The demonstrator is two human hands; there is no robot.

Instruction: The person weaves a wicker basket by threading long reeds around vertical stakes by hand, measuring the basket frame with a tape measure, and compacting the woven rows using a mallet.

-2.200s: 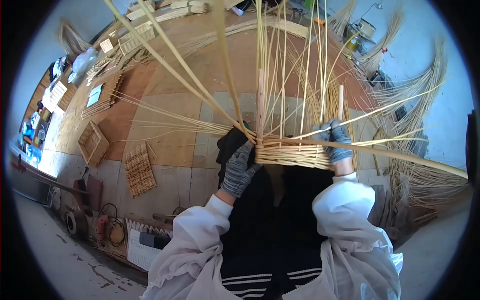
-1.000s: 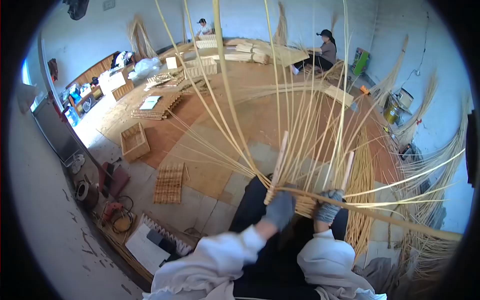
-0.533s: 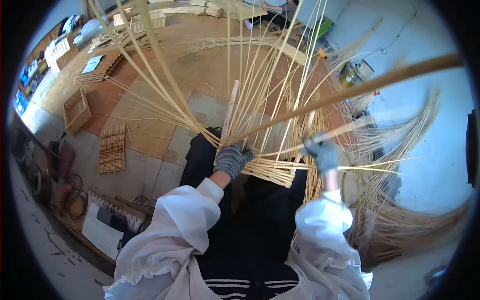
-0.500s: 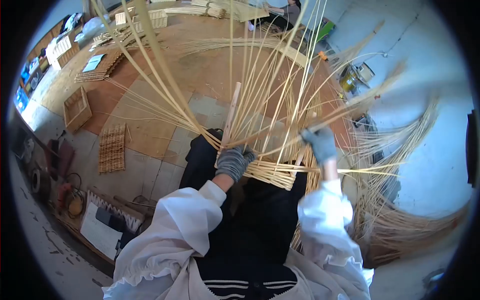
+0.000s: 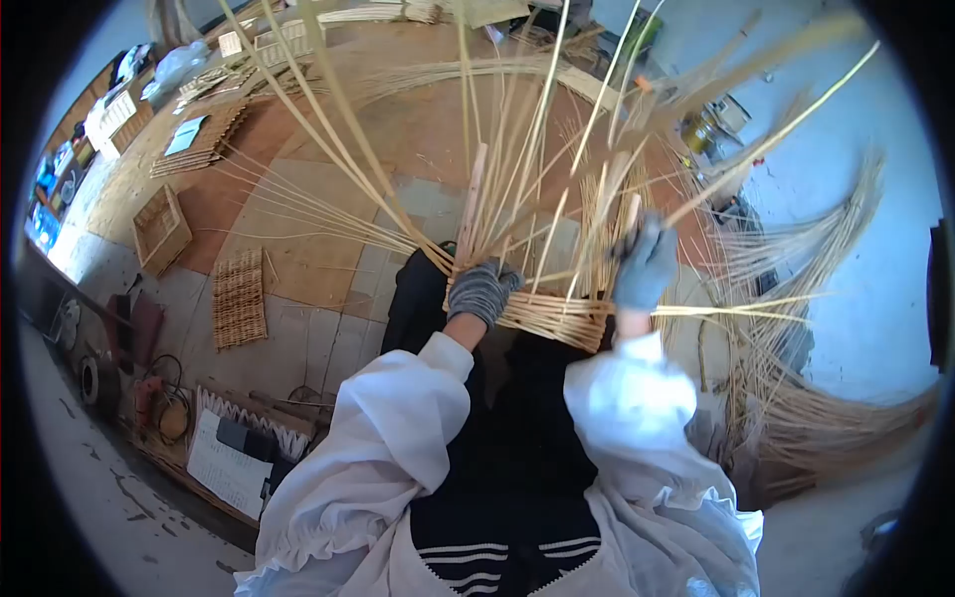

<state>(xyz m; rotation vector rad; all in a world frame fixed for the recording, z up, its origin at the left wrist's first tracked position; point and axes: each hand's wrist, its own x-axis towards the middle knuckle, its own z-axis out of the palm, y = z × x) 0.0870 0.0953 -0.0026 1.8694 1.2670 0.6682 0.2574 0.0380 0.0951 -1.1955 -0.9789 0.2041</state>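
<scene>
A partly woven wicker basket (image 5: 557, 320) rests at my lap, with long upright rods (image 5: 542, 199) rising from it and a flat wooden stake (image 5: 471, 209) at its left corner. My left hand (image 5: 482, 295), in a grey knit glove, is closed on the basket's upper left edge. Beside the right end, my gloved right hand (image 5: 645, 267) is raised and smeared by motion. Its fingers look closed round a pale wicker rod (image 5: 786, 127), which slants up to the right. Other loose rod ends (image 5: 746, 311) stick out to the right, below that hand.
Bundles of loose rods (image 5: 826, 264) lie on the floor at the right. On the left are a woven panel (image 5: 239, 300), a shallow wooden box (image 5: 162, 231) and stacked panels (image 5: 204, 139). A clipboard with paper (image 5: 229, 463) lies at lower left. A metal can (image 5: 699, 151) stands farther back.
My right hand has turned upright and risen slightly, and the rods by it have swung upward. My left hand stays on the basket edge. The whole view has shifted a little.
</scene>
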